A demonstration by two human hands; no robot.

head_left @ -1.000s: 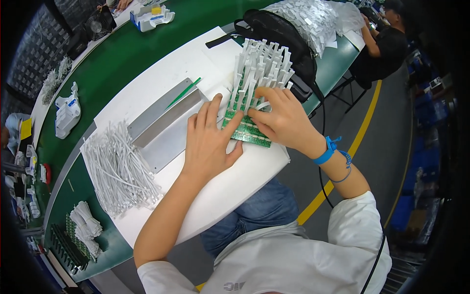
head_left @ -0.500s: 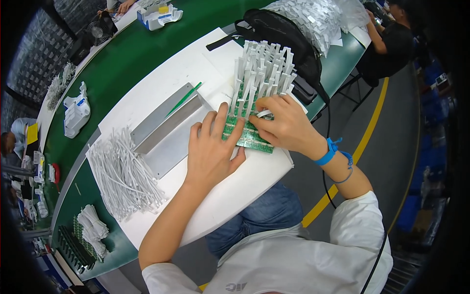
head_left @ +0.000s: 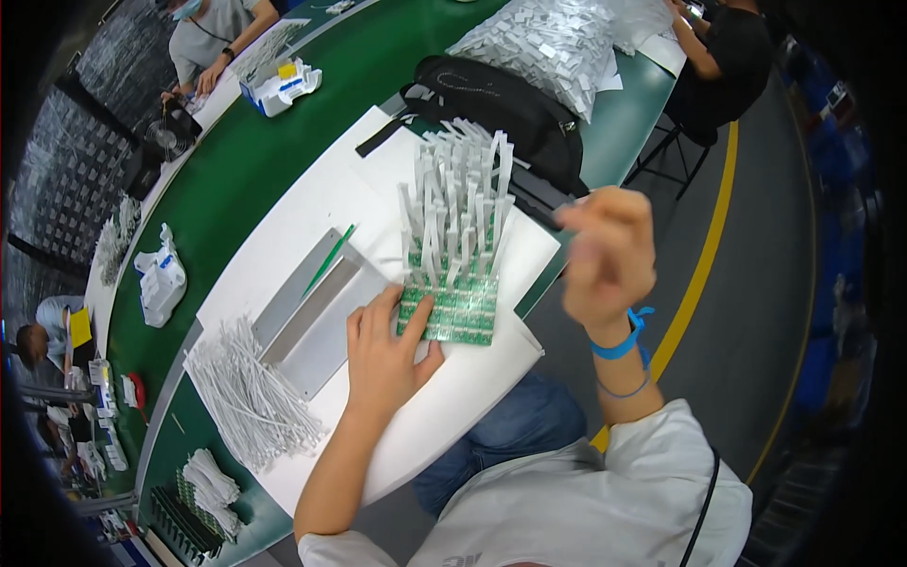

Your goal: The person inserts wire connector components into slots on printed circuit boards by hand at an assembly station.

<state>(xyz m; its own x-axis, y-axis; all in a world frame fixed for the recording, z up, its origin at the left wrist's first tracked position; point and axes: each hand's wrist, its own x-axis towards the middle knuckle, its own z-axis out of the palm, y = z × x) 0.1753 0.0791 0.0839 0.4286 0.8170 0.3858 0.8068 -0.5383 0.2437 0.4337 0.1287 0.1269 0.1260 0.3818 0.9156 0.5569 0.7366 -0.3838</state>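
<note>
A green circuit board panel (head_left: 453,317) lies on the white work surface, its far part crowded with upright white flat cables (head_left: 458,203). The near rows of the panel are bare of cables. My left hand (head_left: 385,354) rests at the panel's left edge, fingers spread, with fingertips touching the board. To the right of the panel, my right hand (head_left: 609,260) is raised in the air, bent at the fingers and smeared by motion. Whether it holds anything cannot be made out. A blue band circles the right wrist.
A grey metal channel (head_left: 321,326) with a green stick lies left of the panel, beside a heap of white cables (head_left: 255,397). Behind are a black bag (head_left: 501,113) and a large bag of white parts (head_left: 543,47). Co-workers sit across the green bench and at far right.
My right hand has left the panel and lifted away to the right. The left hand stays at the board's edge. The whole view has shifted, bringing a co-worker into sight at top left.
</note>
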